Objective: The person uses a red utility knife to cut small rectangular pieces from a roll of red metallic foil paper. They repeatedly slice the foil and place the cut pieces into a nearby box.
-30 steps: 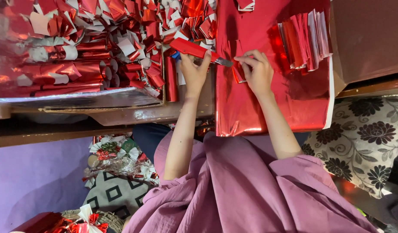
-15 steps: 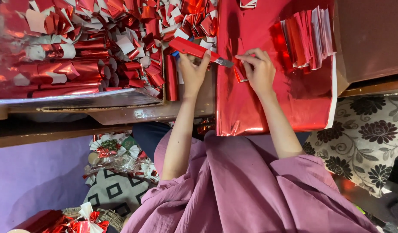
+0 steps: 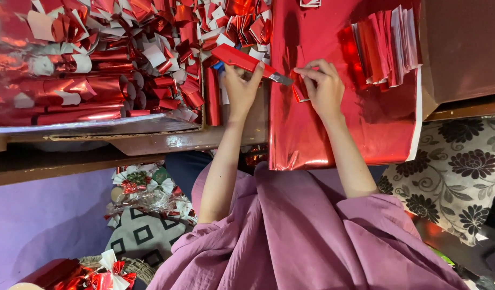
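Left hand (image 3: pixel 241 88): fingers wrapped the red utility knife (image 3: pixel 246 62).
Right hand (image 3: pixel 323 86): fingers pinned the shiny red foil sheet (image 3: pixel 333 129).
Risk: blade could slip towards those pinning fingers.

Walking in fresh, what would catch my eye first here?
Shiny red everywhere: a big foil sheet covers the board under the hands, and a heap of cut foil pieces fills the box to its left. The left hand holds a red cutter knife; the right hand pinches a foil strip.
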